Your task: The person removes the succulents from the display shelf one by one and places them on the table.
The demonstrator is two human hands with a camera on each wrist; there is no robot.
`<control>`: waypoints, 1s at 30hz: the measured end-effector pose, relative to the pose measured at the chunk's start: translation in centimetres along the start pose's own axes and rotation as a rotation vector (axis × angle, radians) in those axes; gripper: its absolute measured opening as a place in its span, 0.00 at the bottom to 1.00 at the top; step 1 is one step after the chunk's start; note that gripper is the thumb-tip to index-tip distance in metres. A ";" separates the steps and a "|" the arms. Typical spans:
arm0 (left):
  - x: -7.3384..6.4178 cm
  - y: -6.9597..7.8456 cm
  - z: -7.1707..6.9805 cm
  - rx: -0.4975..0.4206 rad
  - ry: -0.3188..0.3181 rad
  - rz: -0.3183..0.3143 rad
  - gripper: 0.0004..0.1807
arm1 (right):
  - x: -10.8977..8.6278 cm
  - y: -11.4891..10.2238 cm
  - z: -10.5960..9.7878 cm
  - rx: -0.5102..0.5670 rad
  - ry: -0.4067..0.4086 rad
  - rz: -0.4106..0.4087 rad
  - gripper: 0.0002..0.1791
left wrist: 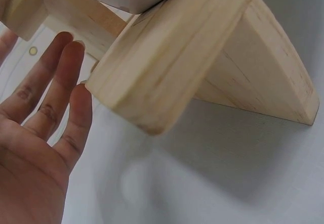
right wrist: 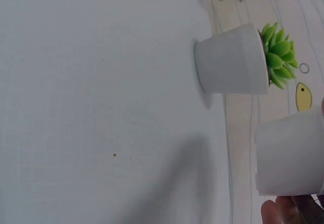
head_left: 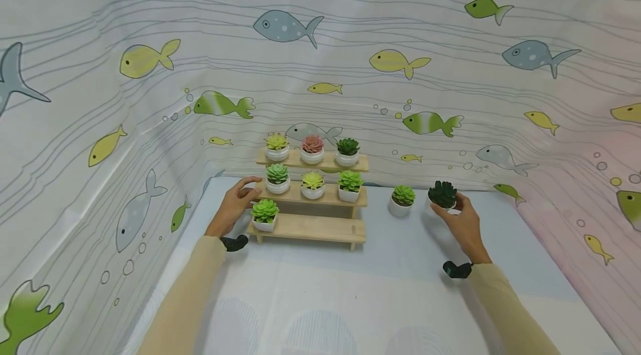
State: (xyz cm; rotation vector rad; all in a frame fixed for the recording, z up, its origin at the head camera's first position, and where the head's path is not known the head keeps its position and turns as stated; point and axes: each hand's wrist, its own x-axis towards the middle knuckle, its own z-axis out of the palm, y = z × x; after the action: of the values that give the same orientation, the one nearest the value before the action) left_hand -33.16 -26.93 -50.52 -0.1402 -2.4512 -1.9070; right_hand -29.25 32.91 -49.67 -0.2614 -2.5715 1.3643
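My right hand [head_left: 466, 227] holds a small white pot with a dark green succulent [head_left: 443, 195], thumb and fingers around its sides. In the right wrist view this white pot [right wrist: 288, 155] is raised off the table. Left of it stands a round white pot with a light green succulent [head_left: 402, 200]. My left hand [head_left: 235, 206] is at the left end of a three-tier wooden plant stand [head_left: 310, 226], thumb and index finger on the end of its middle tier. The other fingers [left wrist: 68, 67] stretch out beside the lowest board in the left wrist view.
Three potted succulents, including a reddish one [head_left: 312, 149], stand on the top tier. Three more, including a yellow-green one [head_left: 312, 184], fill the middle tier. One green succulent [head_left: 264, 215] sits at the left of the lowest tier. Fish-patterned cloth [head_left: 350, 110] walls the pale table [head_left: 320, 288].
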 end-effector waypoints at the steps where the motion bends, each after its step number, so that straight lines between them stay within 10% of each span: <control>1: 0.0 0.0 0.0 0.000 -0.001 0.000 0.32 | 0.1 0.1 0.1 0.002 0.002 0.003 0.59; 30: 0.2 0.0 -0.2 -0.003 -0.012 -0.010 0.31 | 1.5 2.0 0.8 -0.035 0.037 0.078 0.60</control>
State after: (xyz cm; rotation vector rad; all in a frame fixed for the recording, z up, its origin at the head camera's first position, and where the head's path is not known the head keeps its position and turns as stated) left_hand -33.31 -27.07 -50.46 -0.1397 -2.4620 -1.9193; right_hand -30.77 33.78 -51.64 -0.3929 -2.5814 1.3286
